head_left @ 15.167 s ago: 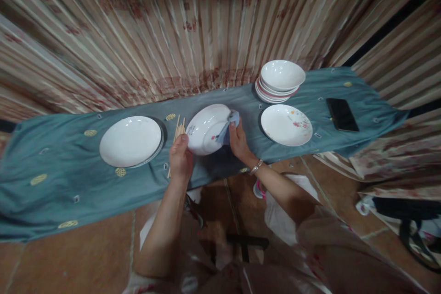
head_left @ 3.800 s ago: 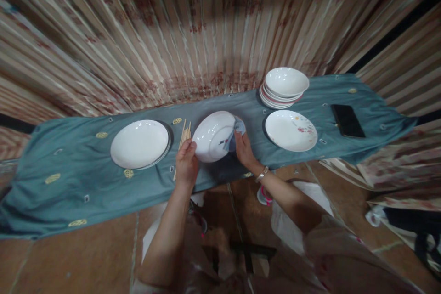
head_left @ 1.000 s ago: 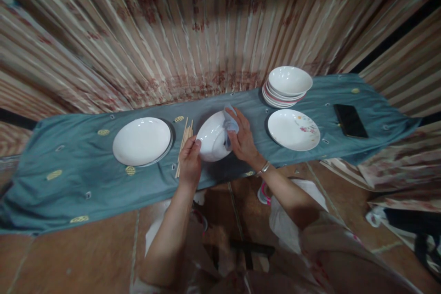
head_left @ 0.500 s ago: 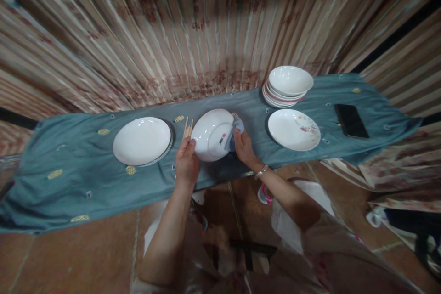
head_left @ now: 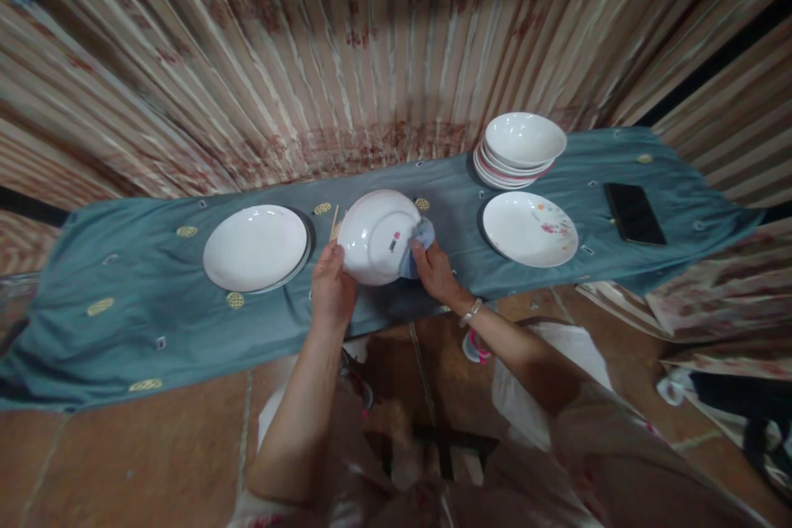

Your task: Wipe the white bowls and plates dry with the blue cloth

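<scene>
Going left to right from the head view, I'm seeing a teal cloth-covered worktop (head_left: 124,346) running across, with a striped curtain (head_left: 396,41) hanging behind it. At left a white plate (head_left: 255,247) is sitting on top of at least one more, rims slightly offset. Next, some wooden chopsticks (head_left: 335,223) are lying on the cover, mostly hidden behind my left hand (head_left: 332,285). That hand's fingers are grasping the left rim of a white dish (head_left: 365,235), which I'm holding tilted above the middle of the worktop, its underside with a small red and dark mark facing the camera. My right hand (head_left: 436,274), a bracelet (head_left: 470,312) circling its wrist, is pinching a blue cloth (head_left: 423,233) around the dish's right rim, fingers closed on the fabric. Further right a flower-patterned plate (head_left: 530,229) is lying flat, bowls (head_left: 525,142) are standing stacked behind it, and a black phone (head_left: 634,214) is resting near the right end.
</scene>
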`<state>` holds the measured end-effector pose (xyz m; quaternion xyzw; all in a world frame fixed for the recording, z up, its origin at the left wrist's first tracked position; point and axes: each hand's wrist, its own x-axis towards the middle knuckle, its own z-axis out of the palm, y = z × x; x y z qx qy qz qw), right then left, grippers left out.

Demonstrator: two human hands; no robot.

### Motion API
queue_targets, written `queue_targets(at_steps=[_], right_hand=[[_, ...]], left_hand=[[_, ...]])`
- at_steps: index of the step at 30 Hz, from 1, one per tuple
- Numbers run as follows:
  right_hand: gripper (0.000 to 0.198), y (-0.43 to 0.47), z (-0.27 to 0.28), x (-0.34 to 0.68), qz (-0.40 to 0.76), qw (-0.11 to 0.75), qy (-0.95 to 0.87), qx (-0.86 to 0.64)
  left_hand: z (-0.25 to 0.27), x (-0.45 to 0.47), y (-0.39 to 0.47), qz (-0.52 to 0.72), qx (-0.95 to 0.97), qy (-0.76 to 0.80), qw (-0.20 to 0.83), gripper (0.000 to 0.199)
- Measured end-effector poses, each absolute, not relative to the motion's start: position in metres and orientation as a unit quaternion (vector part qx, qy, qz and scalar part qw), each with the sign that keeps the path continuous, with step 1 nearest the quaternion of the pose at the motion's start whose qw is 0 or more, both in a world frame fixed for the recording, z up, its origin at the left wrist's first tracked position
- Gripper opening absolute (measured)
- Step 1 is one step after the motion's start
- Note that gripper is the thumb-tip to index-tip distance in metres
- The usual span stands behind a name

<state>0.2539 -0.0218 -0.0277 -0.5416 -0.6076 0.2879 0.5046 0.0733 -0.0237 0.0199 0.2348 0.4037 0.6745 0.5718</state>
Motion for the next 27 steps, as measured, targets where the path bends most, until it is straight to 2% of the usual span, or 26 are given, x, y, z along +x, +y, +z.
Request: queue_targets(at_steps=[7,14,20,27], right_hand=[[0.082,-0.014,-0.030,0.259,0.312,0.501,-0.564,-0.577],[0.086,-0.016,-0.031,0.256,0.321,0.485,-0.577,-0.574],[0.079,-0.027,-0.033,0.250,0.302,0.476,-0.620,-0.546],[0.072,-0.047,-0.044,0.246,0.237,0.439,-0.694,-0.519]], left_hand=[[0.020,0.066,-0.026,0.633,0.239,0.394,0.623,0.043],[0.024,0.067,-0.025,0.643,0.190,0.375,0.641,0.036],[0.020,0.062,-0.015,0.668,0.168,0.382,0.616,0.016],[0.023,0.064,-0.010,0.688,0.114,0.383,0.606,0.005]])
